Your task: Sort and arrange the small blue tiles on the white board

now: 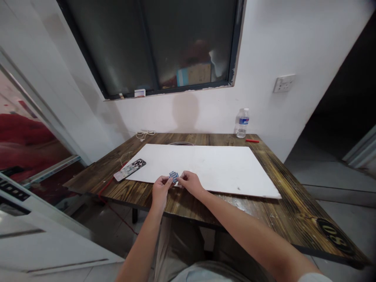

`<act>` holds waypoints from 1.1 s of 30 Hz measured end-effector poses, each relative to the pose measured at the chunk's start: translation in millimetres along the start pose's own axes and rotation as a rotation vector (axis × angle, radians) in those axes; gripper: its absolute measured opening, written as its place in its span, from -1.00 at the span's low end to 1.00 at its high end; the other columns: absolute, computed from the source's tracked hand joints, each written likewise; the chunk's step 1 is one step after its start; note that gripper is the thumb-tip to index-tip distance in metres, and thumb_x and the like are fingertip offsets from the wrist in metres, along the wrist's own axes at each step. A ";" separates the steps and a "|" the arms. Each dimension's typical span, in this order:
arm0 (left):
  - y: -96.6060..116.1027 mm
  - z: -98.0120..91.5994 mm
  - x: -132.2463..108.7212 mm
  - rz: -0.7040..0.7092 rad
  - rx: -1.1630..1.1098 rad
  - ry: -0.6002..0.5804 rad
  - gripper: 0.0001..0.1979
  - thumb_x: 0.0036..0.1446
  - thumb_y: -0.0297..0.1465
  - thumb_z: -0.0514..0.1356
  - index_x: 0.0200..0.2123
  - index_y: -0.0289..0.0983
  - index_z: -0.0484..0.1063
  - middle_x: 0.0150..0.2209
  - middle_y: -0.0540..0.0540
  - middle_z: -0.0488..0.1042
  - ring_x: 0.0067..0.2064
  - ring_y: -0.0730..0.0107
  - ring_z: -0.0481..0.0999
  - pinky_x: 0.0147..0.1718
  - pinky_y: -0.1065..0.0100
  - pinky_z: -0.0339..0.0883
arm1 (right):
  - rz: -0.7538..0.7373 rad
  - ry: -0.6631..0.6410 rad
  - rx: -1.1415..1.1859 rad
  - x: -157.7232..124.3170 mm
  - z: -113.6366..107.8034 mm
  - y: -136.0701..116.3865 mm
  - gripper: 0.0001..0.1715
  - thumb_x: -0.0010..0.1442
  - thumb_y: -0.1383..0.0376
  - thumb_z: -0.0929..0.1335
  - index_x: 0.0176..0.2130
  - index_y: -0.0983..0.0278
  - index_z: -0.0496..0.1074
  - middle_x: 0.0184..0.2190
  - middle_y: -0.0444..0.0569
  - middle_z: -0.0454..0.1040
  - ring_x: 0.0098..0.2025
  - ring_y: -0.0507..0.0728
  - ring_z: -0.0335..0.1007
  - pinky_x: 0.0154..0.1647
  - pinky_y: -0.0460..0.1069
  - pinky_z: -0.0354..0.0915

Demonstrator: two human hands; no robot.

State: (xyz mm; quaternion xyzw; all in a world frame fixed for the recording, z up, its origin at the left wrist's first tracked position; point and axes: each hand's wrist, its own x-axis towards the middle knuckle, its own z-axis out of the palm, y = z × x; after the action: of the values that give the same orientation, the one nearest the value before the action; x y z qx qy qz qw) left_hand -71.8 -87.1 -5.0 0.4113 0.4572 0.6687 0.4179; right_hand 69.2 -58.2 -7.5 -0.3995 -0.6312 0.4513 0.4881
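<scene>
Between my two hands is a small blue-and-white patterned piece [173,176], flat and angular at its edges; its kind is too small to make out. My left hand [161,188] pinches its left side between thumb and fingers. From the other side, my right hand [190,181] grips it with thumb and fingertips. Both hands are over the near edge of a white board [211,168] that lies on the wooden table. Part of the piece is hidden behind my fingers.
A phone [131,170] lies across the board's left edge, beside a red cord [106,187]. At the back of the wooden table [273,176] are a water bottle [242,123], a red pen-like stick [252,141] and a white cable [145,134]. A wall socket [284,83] is at right.
</scene>
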 end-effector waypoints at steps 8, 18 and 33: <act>-1.0 0.6 0.7 -0.018 -0.015 0.048 -0.61 -0.29 -0.23 0.44 -0.47 -0.34 0.39 -0.47 -0.07 0.52 -0.38 0.35 0.55 -0.27 0.23 0.49 | -0.246 0.255 -0.705 27.5 -59.0 4.2 -0.73 0.24 0.22 0.25 -0.20 0.30 0.47 -0.17 0.08 0.52 -0.07 0.21 0.33 0.03 0.08 0.17; -1.7 -0.1 -0.3 -0.040 -0.016 0.039 -0.58 -0.33 -0.22 0.44 -0.47 -0.34 0.38 -0.46 -0.06 0.51 -0.41 0.40 0.53 -0.33 0.33 0.47 | -0.075 0.062 -1.127 30.9 -83.9 27.1 -0.63 0.23 0.20 0.28 -0.05 0.34 0.45 0.03 0.22 0.44 0.09 0.30 0.24 0.08 0.15 0.11; -3.8 -4.4 1.6 0.034 -0.084 0.117 -0.59 -0.26 -0.21 0.43 -0.44 -0.33 0.35 -0.43 -0.07 0.53 -0.38 0.36 0.55 -0.25 0.22 0.47 | -0.670 -0.545 -0.784 9.0 -28.5 -8.3 -0.83 0.16 0.38 0.36 -0.22 0.26 0.53 -0.31 0.01 0.54 -0.21 0.10 0.38 -0.12 -0.03 0.24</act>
State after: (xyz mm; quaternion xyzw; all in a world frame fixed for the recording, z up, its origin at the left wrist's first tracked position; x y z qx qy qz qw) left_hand -75.8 -85.9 -9.4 0.3616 0.4452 0.7172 0.3958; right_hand 94.7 -46.8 6.1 -0.1983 -0.9459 0.0916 0.2397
